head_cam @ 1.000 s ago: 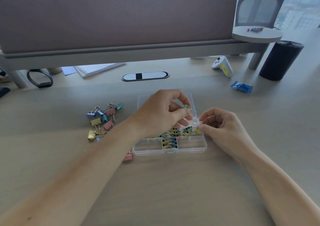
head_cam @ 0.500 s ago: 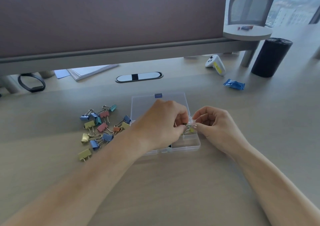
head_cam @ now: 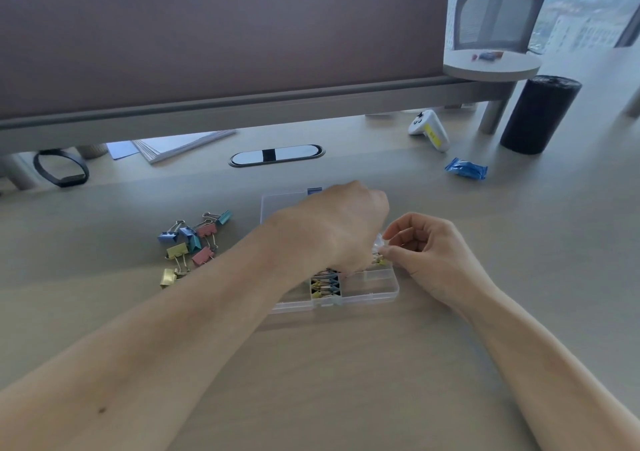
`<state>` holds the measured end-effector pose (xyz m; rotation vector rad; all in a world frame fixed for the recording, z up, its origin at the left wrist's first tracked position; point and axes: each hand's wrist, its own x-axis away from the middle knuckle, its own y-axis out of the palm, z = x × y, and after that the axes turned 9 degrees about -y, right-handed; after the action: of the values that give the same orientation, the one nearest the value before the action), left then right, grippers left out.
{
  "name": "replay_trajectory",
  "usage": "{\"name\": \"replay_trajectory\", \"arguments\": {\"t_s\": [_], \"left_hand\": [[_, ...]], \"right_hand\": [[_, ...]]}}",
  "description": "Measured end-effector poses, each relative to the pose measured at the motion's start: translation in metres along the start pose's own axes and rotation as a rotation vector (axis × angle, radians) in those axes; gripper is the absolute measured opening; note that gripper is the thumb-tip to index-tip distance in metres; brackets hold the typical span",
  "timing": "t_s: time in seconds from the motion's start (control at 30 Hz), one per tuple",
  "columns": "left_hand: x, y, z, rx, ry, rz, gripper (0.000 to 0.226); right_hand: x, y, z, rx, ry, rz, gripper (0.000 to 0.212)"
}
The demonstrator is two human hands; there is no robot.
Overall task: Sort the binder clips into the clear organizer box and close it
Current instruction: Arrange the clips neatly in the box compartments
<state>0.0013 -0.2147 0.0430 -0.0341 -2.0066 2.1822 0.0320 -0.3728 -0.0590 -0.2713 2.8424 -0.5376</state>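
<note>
Desk (head_cam: 346, 364), near to far.

Organizer box (head_cam: 377, 293): mid-desk, slightly right of centre. Long axis runs left-right, parallel to the near edge. Open; lid (head_cam: 277, 205) lies flat behind it, pointing at the far edge. The centre compartments hold packed clips (head_cam: 325, 282), yellow and blue. The front right compartment looks bare.

Left hand (head_cam: 337, 229): reaches in from the near left corner and sits over the box's middle and back row, back of the hand up. Fingers curl downward and are hidden; can't tell if they hold anything.

Right hand (head_cam: 429, 256): at the box's right end. Thumb and forefinger pinch a small clear piece (head_cam: 378, 243); the other fingers are loosely curled. A yellow clip (head_cam: 382, 262) sits just below the pinch, at the box's right rear compartment.

Loose clips (head_cam: 194, 239): pile left of the box, apart from it. Blue, pink, yellow and teal, wire handles at mixed angles.

Further back: cable grommet (head_cam: 275, 154), blue wrapper (head_cam: 465, 168), white controller (head_cam: 429, 130) and black cylinder (head_cam: 536, 115) toward the far right. Papers (head_cam: 180, 142) and a black band (head_cam: 60, 168) lie far left, under the partition (head_cam: 221, 35).
</note>
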Motion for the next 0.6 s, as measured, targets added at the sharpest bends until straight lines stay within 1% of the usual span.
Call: {"name": "replay_trajectory", "arguments": {"t_s": [0.1,0.23,0.37,0.5,0.57,0.6], "left_hand": [[-0.008,0.000,0.005,-0.021,0.032,-0.042,0.032],[-0.014,0.003,0.000,0.006,0.015,-0.082,0.019],[-0.017,0.003,-0.003,0.047,0.007,-0.122,0.019],[-0.020,0.005,0.000,-0.004,0.004,-0.113,0.010],[-0.020,0.005,0.003,-0.052,0.009,-0.097,0.014],[-0.020,0.004,0.005,-0.074,0.013,-0.088,0.021]], "right_hand": [[0.000,-0.001,-0.001,-0.004,0.004,0.000,0.012],[0.000,0.000,0.000,0.000,-0.001,-0.001,0.011],[0.000,-0.001,0.000,0.017,0.003,-0.003,0.010],[0.000,-0.001,0.000,0.009,0.006,-0.005,0.010],[0.001,-0.001,-0.001,0.005,0.008,-0.002,0.010],[0.001,0.000,-0.001,0.007,0.007,-0.003,0.010]]}}
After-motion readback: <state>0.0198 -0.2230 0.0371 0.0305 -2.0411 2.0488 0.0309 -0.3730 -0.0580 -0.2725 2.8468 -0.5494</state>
